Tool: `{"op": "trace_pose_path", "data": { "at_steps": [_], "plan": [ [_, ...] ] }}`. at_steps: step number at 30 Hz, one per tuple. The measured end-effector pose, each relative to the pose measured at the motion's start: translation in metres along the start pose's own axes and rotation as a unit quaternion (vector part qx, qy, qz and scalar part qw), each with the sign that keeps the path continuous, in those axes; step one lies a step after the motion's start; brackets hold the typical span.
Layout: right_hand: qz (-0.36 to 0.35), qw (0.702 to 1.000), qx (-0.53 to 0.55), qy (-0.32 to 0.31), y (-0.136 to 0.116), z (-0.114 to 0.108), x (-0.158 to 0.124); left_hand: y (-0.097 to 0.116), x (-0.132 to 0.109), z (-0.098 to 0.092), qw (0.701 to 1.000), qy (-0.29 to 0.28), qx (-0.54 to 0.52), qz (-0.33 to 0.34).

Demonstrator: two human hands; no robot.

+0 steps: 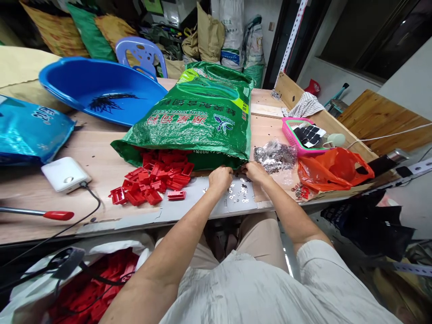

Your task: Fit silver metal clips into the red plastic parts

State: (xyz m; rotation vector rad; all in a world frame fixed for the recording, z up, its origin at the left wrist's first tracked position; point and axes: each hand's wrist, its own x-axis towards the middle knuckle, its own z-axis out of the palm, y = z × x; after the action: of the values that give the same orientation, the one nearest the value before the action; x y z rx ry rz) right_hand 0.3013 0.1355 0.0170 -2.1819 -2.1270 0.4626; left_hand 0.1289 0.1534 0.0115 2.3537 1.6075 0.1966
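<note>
Both hands rest at the table's near edge, backs up, fingers curled under and hidden, so whether the left hand (220, 177) or the right hand (255, 172) grips anything, I can't tell. Small silver metal clips (241, 191) lie scattered on a grey card sheet (189, 202) just below them. Red plastic parts (158, 173) pile at the mouth of a green woven sack (209, 117), its upside-down print reading "YUAN XING"; the rest is hard to make out.
</note>
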Motion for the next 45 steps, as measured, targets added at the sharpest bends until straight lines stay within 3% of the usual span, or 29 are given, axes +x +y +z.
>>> {"op": "trace_pose_path", "data": {
  "at_steps": [11, 15, 20, 23, 27, 33, 38, 45],
  "plan": [
    [-0.063, 0.996, 0.004, -0.056, 0.004, -0.005, -0.001, -0.003, 0.007, -0.021, 0.999, 0.025, -0.031, -0.037],
    [-0.088, 0.993, 0.029, -0.074, 0.009, -0.006, 0.002, -0.006, 0.006, -0.023, 0.998, -0.013, -0.055, -0.031],
    [-0.087, 0.995, 0.046, -0.030, 0.004, -0.002, 0.002, -0.012, 0.004, -0.014, 0.993, -0.092, -0.073, -0.018],
    [-0.076, 0.996, 0.044, -0.007, -0.002, 0.004, 0.000, -0.013, 0.003, -0.009, 0.993, -0.096, -0.065, -0.027],
    [-0.079, 0.996, 0.040, -0.003, -0.006, 0.007, -0.003, -0.008, -0.006, -0.009, 0.995, -0.082, -0.064, -0.011],
    [-0.124, 0.989, 0.061, -0.046, 0.000, -0.001, -0.011, -0.002, -0.033, -0.009, 0.996, -0.066, -0.050, 0.010],
    [-0.056, 0.997, 0.050, 0.005, 0.013, -0.010, -0.014, -0.007, -0.032, -0.004, 0.998, -0.046, -0.029, 0.014],
    [-0.017, 1.000, 0.020, 0.001, 0.022, -0.011, -0.017, -0.001, -0.017, 0.004, 0.998, -0.049, -0.007, 0.035]
  ]
}}
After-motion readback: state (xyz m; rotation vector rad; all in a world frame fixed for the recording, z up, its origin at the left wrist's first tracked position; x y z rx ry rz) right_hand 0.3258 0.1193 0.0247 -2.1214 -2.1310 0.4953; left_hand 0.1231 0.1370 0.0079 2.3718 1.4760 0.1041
